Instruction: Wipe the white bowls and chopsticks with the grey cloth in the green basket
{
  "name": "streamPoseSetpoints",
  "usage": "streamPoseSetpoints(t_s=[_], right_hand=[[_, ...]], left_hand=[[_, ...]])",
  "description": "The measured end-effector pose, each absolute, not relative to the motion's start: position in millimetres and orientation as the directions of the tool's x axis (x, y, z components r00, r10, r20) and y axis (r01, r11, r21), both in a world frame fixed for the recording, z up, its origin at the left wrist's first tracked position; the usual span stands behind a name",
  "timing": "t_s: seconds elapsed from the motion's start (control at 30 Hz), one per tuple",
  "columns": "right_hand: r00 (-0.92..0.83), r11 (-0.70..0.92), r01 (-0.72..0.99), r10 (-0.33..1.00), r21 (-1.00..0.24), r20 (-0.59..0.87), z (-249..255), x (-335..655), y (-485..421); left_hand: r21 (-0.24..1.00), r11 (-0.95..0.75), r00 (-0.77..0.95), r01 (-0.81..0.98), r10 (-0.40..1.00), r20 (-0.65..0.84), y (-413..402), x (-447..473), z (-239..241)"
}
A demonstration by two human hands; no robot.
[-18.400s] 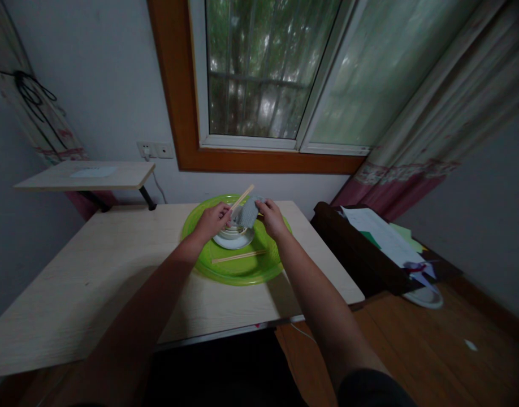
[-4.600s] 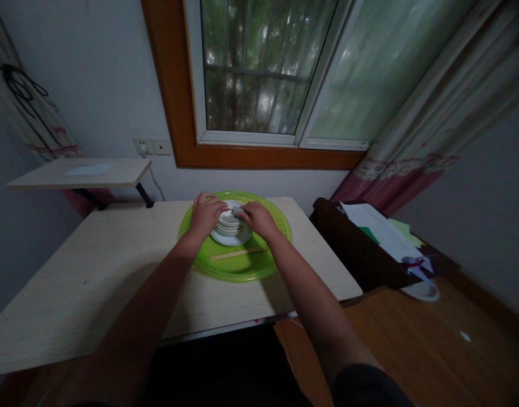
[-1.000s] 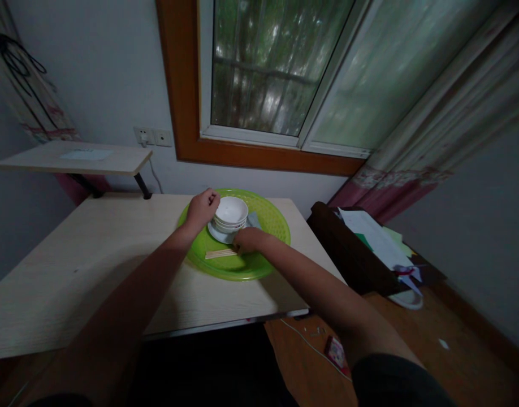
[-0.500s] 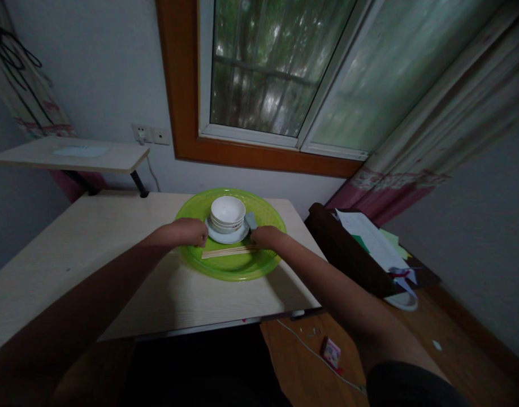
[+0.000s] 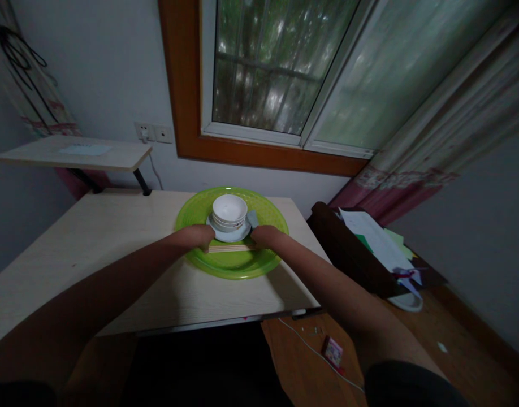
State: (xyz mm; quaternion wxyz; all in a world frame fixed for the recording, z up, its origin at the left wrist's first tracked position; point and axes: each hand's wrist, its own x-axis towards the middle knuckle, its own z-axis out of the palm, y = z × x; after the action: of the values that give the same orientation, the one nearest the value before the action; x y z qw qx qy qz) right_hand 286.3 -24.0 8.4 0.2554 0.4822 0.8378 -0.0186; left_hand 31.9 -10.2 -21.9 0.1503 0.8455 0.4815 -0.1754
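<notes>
A round green tray (image 5: 268, 212) sits on the light wooden table (image 5: 115, 237). On it stand stacked white bowls (image 5: 229, 211) on a white saucer (image 5: 242, 234), with a grey cloth (image 5: 253, 218) beside them on the right. A pair of wooden chopsticks (image 5: 232, 248) lies across the tray in front of the saucer. My left hand (image 5: 198, 236) rests at the chopsticks' left end and my right hand (image 5: 264, 234) at their right end; both hands pinch the ends with fingers closed.
A small raised shelf (image 5: 77, 154) with a paper stands at the table's back left. A dark cabinet (image 5: 348, 249) with papers is at the right, a white dish (image 5: 406, 302) on the floor beside it. A small red packet (image 5: 333, 351) and a cable lie on the floor.
Long ago I wiped a chopstick, then the bowls, with the cloth. Since then the cloth went down beside the bowls, and both hands came to the ends of the paired chopsticks.
</notes>
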Motion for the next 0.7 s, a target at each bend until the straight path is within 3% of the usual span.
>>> streamPoseSetpoints(t_s=[0.13, 0.63, 0.7], right_hand=[[-0.402, 0.526, 0.821, 0.810, 0.224, -0.428, 8, 286, -25], [-0.378, 0.491, 0.849, 0.824, 0.197, -0.422, 2, 289, -21], [-0.379, 0.486, 0.854, 0.825, 0.185, -0.419, 7, 291, -21]], left_hand=[[0.021, -0.471, 0.423, 0.882, 0.770, -0.478, -13, 34, -14], [0.089, -0.385, 0.387, 0.918, 0.827, -0.408, -19, 31, -8], [0.165, -0.374, 0.409, 0.913, 0.843, -0.349, -15, 24, -10]])
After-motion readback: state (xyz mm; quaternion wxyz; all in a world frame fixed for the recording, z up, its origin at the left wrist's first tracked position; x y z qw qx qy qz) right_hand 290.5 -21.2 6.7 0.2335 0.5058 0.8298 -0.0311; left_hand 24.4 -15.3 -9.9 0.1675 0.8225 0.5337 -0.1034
